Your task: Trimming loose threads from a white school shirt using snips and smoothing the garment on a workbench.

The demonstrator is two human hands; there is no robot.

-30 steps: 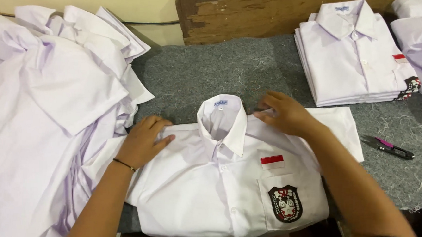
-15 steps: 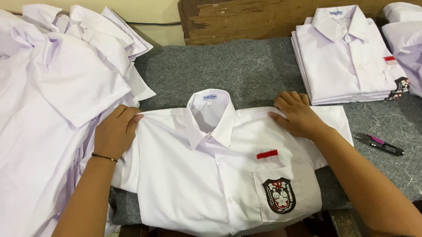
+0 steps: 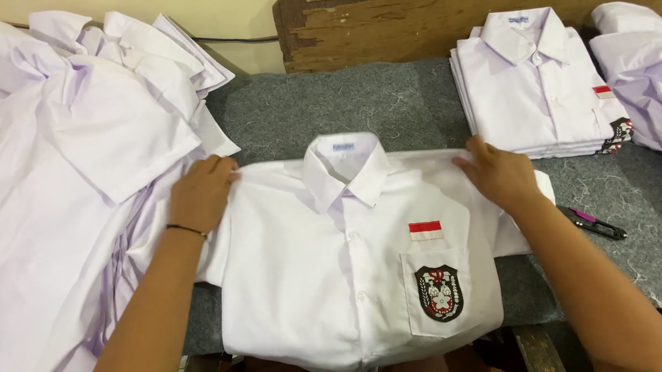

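- The shirt (image 3: 342,262) lies face up on the grey felt (image 3: 365,105) right in front of you, collar away from you, badge pocket toward your right.
- Your left hand (image 3: 201,194) rests flat on the shirt's left shoulder edge, fingers together and pointing toward the collar; it grips nothing that you can see.
- Your right hand (image 3: 501,174) lies palm down on the right shoulder, fingers a little spread, pressing the cloth flat.
- The shirt sits between your two hands, each touching one shoulder.
- The loose pile (image 3: 68,165) of shirts is just beside your left hand; the folded stack (image 3: 536,83) sits beyond your right hand, and the snips (image 3: 593,222) lie on the felt near your right wrist.
- Compared with half a second ago, your hands sit wider apart, out at the shoulder edges, and the shirt looks smoother; the sleeve under your right hand may be tucked further, but the fold is hard to read.
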